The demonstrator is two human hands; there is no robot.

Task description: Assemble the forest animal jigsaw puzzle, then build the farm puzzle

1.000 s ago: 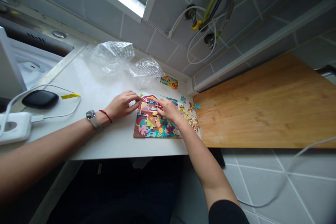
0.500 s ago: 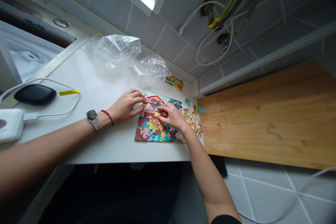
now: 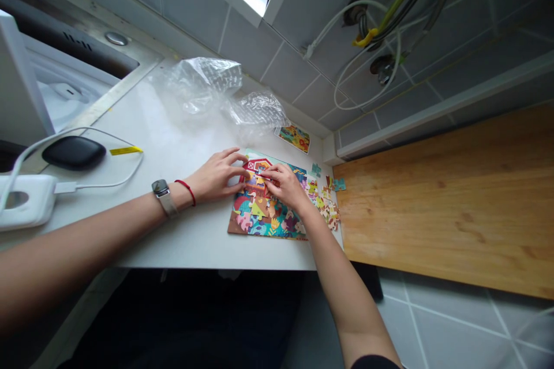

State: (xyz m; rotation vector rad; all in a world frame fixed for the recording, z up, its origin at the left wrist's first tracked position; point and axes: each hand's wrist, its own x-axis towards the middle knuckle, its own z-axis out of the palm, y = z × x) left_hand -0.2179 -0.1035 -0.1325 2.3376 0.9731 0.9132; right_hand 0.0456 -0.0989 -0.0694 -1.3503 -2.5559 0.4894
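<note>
A colourful jigsaw puzzle [image 3: 259, 225] with a red barn lies on the white counter, partly put together. My right hand [image 3: 285, 185] is over its upper middle, thumb and fingers pinched on a small jigsaw piece [image 3: 260, 179], which the fingertips partly hide. At the puzzle's left edge rests my left hand [image 3: 219, 175], fingers apart and curved, the tips touching the board by the barn. Loose jigsaw pieces [image 3: 331, 212] are heaped along the right side of the puzzle. A teal piece [image 3: 316, 169] lies just above them, and another teal piece [image 3: 340, 184] sits at the wooden board's edge.
Crumpled clear plastic wrap [image 3: 208, 83] and a small picture card [image 3: 295, 137] lie behind the puzzle. A wooden board [image 3: 445, 196] stretches off to the right. On the left are a black oval device [image 3: 74, 153], a white charger [image 3: 28, 199] and its cable. Wires [image 3: 389, 11] hang from the wall.
My right hand has moved slightly up the puzzle with its fingertips drawn together on the piece. My left fingers have spread a little. The whole view has shifted slightly.
</note>
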